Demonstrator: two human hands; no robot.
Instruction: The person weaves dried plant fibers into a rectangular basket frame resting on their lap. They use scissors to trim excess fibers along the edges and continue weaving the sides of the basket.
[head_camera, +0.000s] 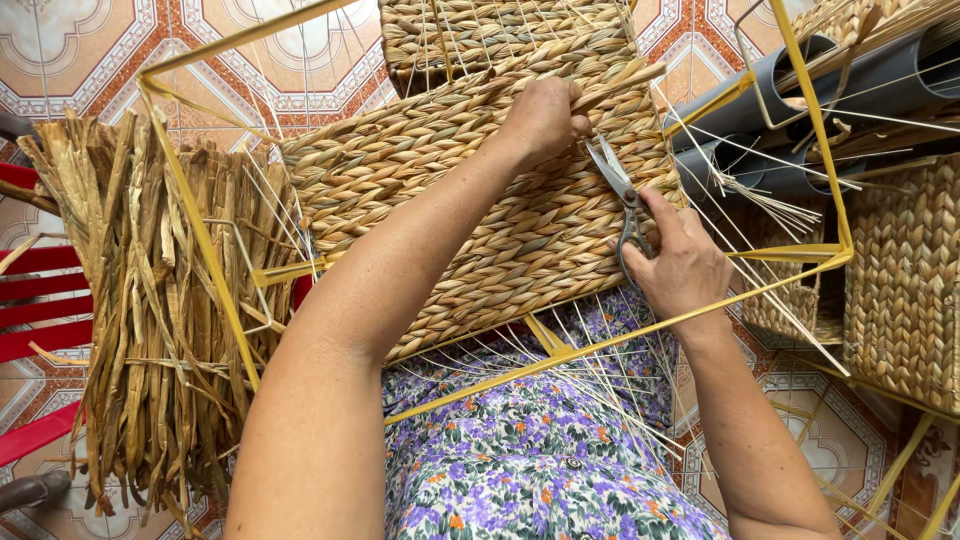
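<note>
The left hand (545, 120) pinches a stray fibre end (625, 85) pointing toward two o'clock on the woven panel (480, 200), while the right hand (680, 265), at five o'clock, grips open scissors (618, 190) aimed at it.

A bundle of dried flat reed strips (150, 320) hangs well left of the left hand. Grey plastic pipes (800, 110) lie right of the right hand. A finished woven basket (905, 280) stands far right. Patterned floor tiles (60, 50) lie beneath.
</note>
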